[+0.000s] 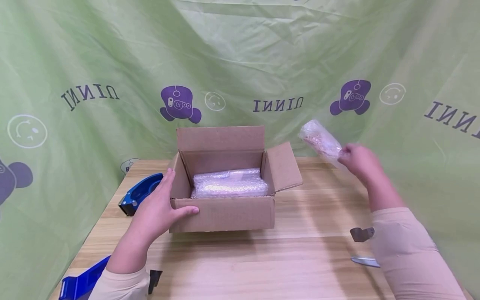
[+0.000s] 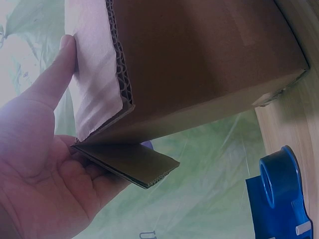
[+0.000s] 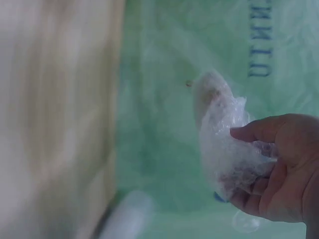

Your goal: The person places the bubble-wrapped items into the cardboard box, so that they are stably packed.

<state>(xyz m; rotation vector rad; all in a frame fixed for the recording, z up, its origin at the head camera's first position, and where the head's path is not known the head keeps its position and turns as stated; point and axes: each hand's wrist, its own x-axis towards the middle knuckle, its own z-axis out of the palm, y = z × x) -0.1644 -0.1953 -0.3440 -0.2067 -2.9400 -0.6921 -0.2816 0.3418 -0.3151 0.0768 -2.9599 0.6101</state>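
An open cardboard box stands on the table, holding a bubble-wrapped bundle. My left hand holds the box at its front left corner, thumb on the front and fingers along the left side. Seen from the left wrist, the thumb lies against one flap and the fingers pass behind a smaller flap. To the right of the box, my right hand pinches one end of a bubble-wrapped item in the air. The wrap blurs what is inside it; some reddish colour shows through.
A blue tape dispenser lies left of the box. Another blue object sits near the front left, partly behind the sleeve. By the right sleeve lies a shiny, blade-like thing, partly hidden. A green printed curtain hangs behind the table.
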